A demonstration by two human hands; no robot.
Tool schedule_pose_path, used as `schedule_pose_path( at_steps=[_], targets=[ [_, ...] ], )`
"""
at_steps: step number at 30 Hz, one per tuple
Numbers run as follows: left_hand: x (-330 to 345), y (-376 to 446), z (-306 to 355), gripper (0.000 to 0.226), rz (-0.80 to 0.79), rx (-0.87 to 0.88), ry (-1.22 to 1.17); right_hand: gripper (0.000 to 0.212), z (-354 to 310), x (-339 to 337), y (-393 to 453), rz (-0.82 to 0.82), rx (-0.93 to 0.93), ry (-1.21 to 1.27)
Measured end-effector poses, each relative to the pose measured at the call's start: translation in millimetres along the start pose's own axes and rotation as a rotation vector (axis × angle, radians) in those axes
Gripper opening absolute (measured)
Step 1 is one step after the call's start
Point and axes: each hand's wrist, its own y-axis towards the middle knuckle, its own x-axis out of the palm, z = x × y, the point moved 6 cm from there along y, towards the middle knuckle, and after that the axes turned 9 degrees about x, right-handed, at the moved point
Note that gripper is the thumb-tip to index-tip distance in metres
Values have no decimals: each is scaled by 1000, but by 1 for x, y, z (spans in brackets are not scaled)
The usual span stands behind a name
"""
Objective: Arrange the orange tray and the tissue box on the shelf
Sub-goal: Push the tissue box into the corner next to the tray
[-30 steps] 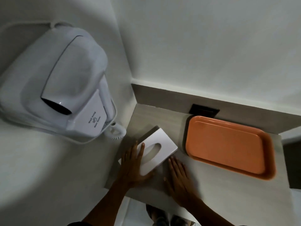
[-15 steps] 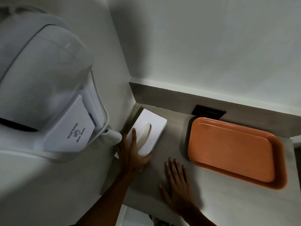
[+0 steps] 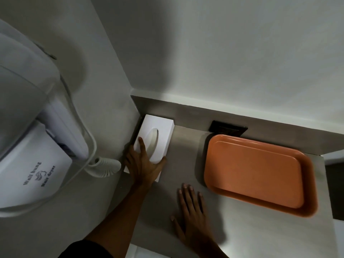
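I am seeing the left hand (image 3: 144,165) holding the tissue box (image 3: 160,129), its grip clasped across the near end, the box sitting in the shelf's (image 3: 183,161) back left corner. The right hand (image 3: 191,208) is lying flat on the shelf, grip open, beside the orange tray (image 3: 256,174).

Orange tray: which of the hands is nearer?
Right. Right hand lies flat on the shelf just left of the orange tray; left hand holds the tissue box, farther away.

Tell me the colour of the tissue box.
The tissue box is plain white, seen in the head view.
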Motion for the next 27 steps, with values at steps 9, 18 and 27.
schedule_pose_path(
  at_steps=[9, 18, 27],
  targets=[
    [2, 0, 3, 128, 37, -28, -12, 89, 2, 3, 0, -7, 3, -11],
    [4, -5, -2, 120, 46, 202, -69, 86, -3, -8, 1, -54, 56, 91],
    [7, -68, -28, 87, 85, 406, -180, 73, -44, -89, 134, 41, 97, 430]
  ],
)
